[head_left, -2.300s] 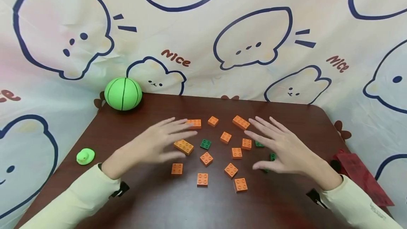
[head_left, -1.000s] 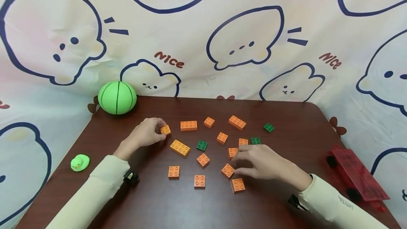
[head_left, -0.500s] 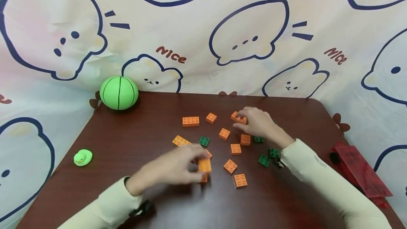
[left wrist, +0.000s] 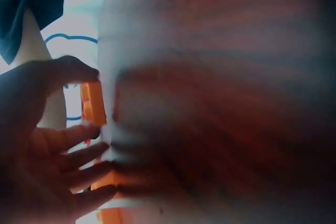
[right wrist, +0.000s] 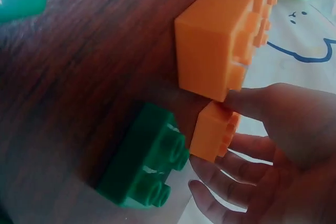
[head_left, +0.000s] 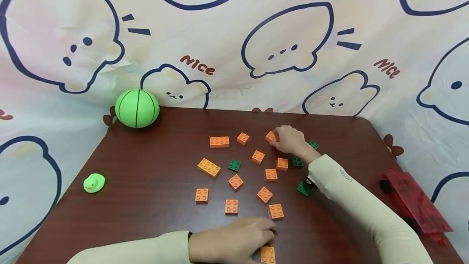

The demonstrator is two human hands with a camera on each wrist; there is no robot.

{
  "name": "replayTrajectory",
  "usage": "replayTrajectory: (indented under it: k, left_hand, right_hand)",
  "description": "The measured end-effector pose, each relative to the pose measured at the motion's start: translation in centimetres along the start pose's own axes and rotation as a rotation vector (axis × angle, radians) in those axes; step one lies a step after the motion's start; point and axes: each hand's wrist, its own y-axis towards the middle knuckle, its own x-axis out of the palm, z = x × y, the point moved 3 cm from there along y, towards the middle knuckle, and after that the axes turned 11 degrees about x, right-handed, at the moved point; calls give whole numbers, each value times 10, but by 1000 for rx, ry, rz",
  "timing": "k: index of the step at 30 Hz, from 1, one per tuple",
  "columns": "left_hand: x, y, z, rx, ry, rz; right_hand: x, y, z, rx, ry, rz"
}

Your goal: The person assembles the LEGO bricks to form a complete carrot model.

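My left hand (head_left: 243, 235) is low at the table's front middle, pinching a yellow-orange toy brick (head_left: 268, 254) between thumb and fingers. In the left wrist view that brick (left wrist: 93, 103) sits between the thumb and index fingertips, close over the tabletop. Farther back, my right hand (head_left: 291, 139) grips a long orange brick (head_left: 270, 136), its thumb on the near side and curled fingers on the other. The hand covers this brick's right end. From the right wrist, the gripped brick (right wrist: 210, 132) shows behind a nearer orange brick (right wrist: 207, 45), beside a green brick (right wrist: 144, 158).
Several orange bricks, such as one (head_left: 231, 207) near the left hand, lie scattered mid-table with a few green bricks (head_left: 234, 165). A green ball (head_left: 137, 108) stands at the back left, a green rubber duck (head_left: 94, 183) at left, a red toy car (head_left: 417, 203) at right.
My left hand picked up the yellow-orange brick at the back left and carried it to the front middle. My right hand moved from the nearer bricks back to the long orange one.
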Motion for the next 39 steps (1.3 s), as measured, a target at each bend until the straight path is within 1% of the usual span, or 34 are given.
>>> replayTrajectory:
  k: [2, 4, 6, 8, 11, 13, 17, 22, 25, 28, 32, 35, 39]
  left_hand:
    - [2, 4, -4, 1, -15, -9]
    - [0, 8, -9, -35, -32, -22]
    - [-3, 11, -15, -95, -44, -40]
    - [-6, 13, -22, -173, -61, -57]
    - [-10, 13, -33, -262, -57, -60]
    - [-12, 13, -40, -296, -44, -55]
    - [-16, 12, -52, -340, -3, -27]
    - [-27, 7, -69, -405, -22, 27]
    - [-32, 3, -77, -437, -44, 44]
    - [-34, -3, -83, -477, -62, 60]
    - [-37, -9, -89, -528, -57, 83]
    - [-40, -9, -92, -527, -34, 95]
    - [-42, -8, -94, -534, -22, 107]
  right_hand:
    - [-1, -1, 0, -9, 8, -4]
    - [-5, -4, 1, -21, 30, -9]
    - [-9, -7, 1, -34, 56, -9]
    - [-14, -12, 1, -48, 81, -10]
    - [-22, -25, 0, -89, 108, 2]
    - [-26, -36, -2, -134, 116, 18]
    - [-34, -63, -5, -247, 145, 35]
    - [-46, -98, -10, -365, 209, 16]
    - [-50, -116, -13, -394, 218, -6]
    - [-50, -131, -16, -406, 226, -43]
    - [-44, -140, -23, -433, 265, -75]
    - [-34, -142, -27, -449, 270, -89]
    - [-15, -142, -33, -442, 207, -94]
